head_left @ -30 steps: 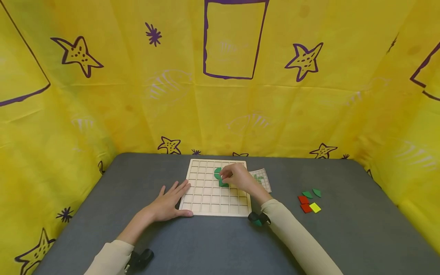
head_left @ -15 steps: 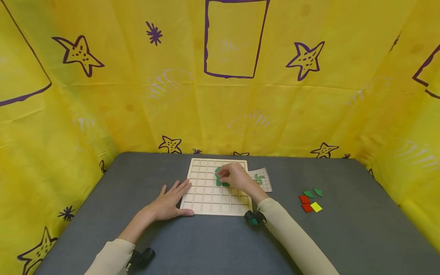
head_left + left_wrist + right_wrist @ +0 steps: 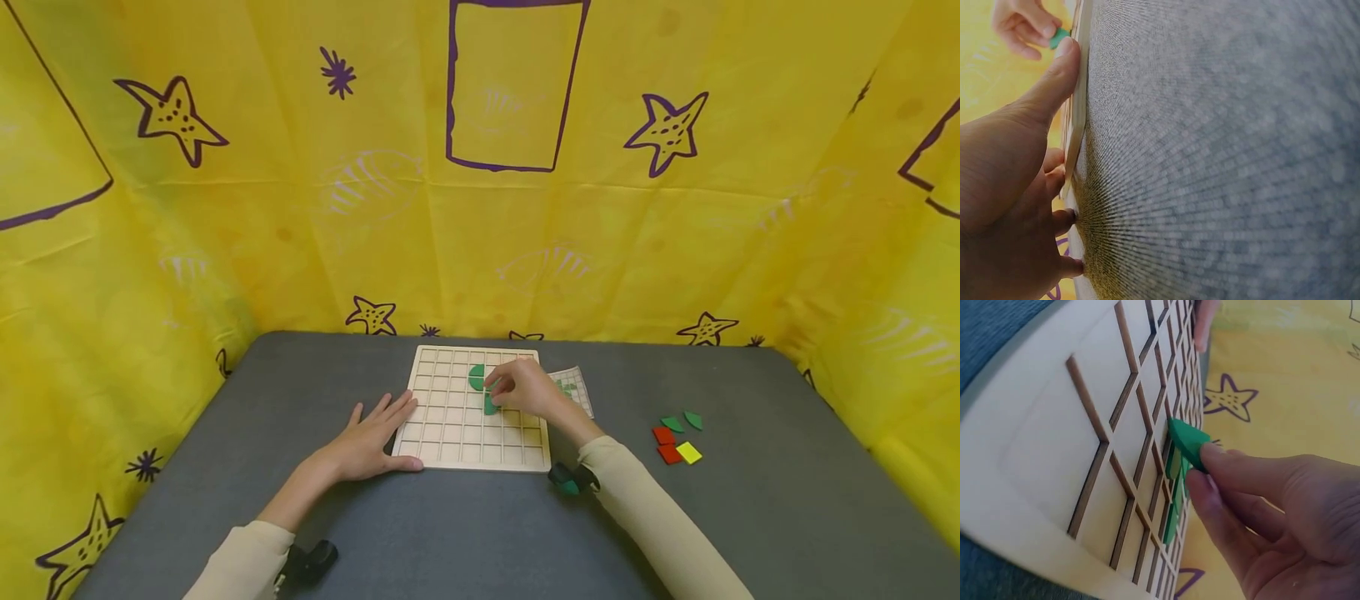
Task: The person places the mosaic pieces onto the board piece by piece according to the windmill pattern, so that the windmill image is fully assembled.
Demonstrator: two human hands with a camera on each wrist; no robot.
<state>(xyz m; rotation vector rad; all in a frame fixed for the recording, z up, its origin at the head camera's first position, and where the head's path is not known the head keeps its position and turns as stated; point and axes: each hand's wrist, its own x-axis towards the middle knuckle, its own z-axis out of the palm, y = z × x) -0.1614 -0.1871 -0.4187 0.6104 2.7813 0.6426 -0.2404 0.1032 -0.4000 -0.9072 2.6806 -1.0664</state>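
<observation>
A wooden grid board (image 3: 442, 433) lies on the grey table. My left hand (image 3: 365, 442) rests at its left edge, fingers spread, with the thumb by the near corner. Over the middle of the board, my right hand (image 3: 525, 390) pinches a green tile with one curved side (image 3: 1189, 442) between thumb and fingers. That tile is tilted above the grid in the right wrist view. Other green tiles (image 3: 477, 377) lie in cells just beyond it, partly covered by the right hand.
A small grid card (image 3: 577, 390) with a green pattern lies right of the board, partly behind the right wrist. Farther right are loose green tiles (image 3: 672, 424), red tiles (image 3: 664, 436) and a yellow tile (image 3: 688, 452). A yellow patterned cloth (image 3: 300, 225) hangs behind the table.
My right hand moved slightly left with the green tile, then back to the right, where the tile now hangs more upright. The left hand stays in place.
</observation>
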